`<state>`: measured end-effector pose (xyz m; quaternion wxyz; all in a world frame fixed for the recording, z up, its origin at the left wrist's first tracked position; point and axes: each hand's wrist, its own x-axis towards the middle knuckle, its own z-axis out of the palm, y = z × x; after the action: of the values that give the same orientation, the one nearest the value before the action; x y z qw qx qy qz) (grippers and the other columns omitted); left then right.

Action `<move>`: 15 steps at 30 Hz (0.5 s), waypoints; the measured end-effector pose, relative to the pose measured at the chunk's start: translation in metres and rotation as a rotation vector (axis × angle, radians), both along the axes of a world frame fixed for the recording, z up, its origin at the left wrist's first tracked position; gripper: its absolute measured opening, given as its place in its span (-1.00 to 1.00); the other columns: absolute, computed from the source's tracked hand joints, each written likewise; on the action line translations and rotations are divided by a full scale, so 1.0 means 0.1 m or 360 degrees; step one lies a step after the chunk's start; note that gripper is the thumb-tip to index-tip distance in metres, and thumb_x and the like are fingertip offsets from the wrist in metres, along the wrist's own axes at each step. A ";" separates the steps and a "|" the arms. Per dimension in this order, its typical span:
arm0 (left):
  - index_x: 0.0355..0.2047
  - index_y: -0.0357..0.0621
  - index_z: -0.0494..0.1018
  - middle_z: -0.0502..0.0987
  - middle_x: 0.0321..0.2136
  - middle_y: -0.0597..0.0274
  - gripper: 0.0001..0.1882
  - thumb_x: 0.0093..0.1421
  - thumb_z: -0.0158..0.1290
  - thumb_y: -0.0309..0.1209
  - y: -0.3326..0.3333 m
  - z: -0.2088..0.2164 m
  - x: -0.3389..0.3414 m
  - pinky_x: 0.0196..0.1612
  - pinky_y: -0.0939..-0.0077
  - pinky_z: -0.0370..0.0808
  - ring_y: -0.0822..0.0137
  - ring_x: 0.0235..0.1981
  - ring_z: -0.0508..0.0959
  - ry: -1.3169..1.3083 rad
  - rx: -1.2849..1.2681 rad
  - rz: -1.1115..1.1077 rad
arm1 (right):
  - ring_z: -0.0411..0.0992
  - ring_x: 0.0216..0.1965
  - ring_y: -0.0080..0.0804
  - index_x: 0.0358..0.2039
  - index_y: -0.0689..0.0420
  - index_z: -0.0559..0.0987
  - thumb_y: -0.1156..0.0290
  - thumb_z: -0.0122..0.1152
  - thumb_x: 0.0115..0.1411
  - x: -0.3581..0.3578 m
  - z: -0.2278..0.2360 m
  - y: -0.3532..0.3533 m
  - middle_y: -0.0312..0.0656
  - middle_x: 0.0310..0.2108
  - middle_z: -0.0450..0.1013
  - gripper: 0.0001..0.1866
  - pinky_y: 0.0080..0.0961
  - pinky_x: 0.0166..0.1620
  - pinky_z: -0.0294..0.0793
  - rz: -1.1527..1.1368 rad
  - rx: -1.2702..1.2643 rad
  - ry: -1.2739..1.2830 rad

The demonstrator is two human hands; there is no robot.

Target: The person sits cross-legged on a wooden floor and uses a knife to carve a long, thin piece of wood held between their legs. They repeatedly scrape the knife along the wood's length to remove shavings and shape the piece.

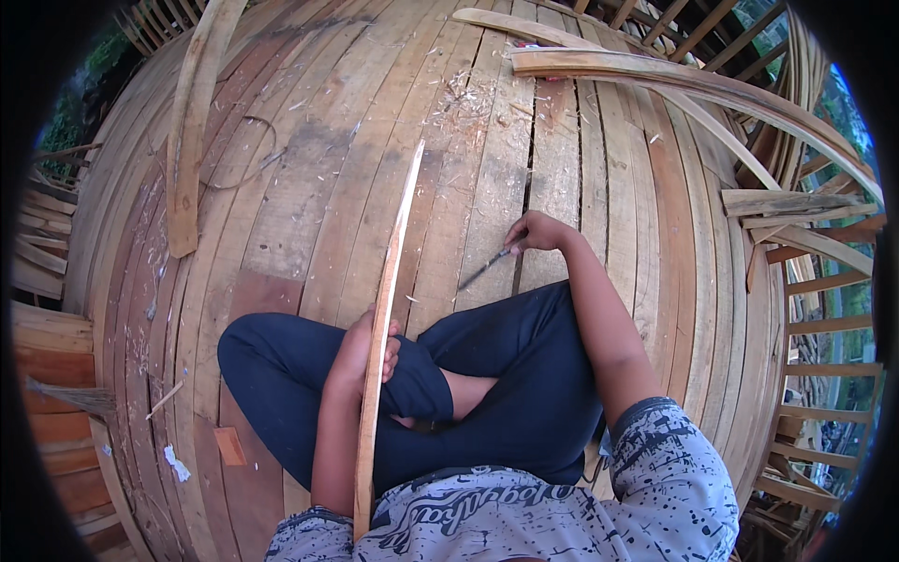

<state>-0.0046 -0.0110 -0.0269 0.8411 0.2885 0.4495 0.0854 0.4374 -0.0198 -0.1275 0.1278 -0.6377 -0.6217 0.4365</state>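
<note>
A long, narrow wooden strip point(386, 309) slants up from beside my left arm and narrows to a pale point above the floor. My left hand point(361, 348) is closed around its middle, near my bent knee. Out to the right, my right hand point(536, 232) grips the handle end of a slim dark knife point(485, 269). Its blade points down and left, close to the floorboards and apart from the strip. My fingers cover most of the knife's handle.
I sit cross-legged on a plank floor point(309, 225). Wood shavings point(465, 105) lie scattered ahead. Long boards rest at the left point(192, 140) and far right point(684, 70). A small wood offcut point(229, 446) and a white scrap point(175, 463) lie at lower left. Slatted railings point(829, 370) border the right side.
</note>
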 end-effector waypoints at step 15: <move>-0.49 0.00 0.27 0.22 -0.85 0.37 -0.49 0.41 -0.33 0.10 -0.02 -0.05 0.10 -0.87 0.59 0.23 0.48 -0.91 0.25 0.0066 0.0013 -0.0041 | 0.58 -0.30 -0.42 -0.17 0.13 0.70 0.50 0.43 0.02 -0.25 0.00 0.10 -0.18 -0.30 0.65 -0.70 -0.46 -0.14 0.52 -0.0113 0.0207 -0.0206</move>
<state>0.0051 -0.0130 -0.0324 0.8314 0.2996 0.4627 0.0704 0.4127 -0.0099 -0.1277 0.1439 -0.6766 -0.6326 0.3482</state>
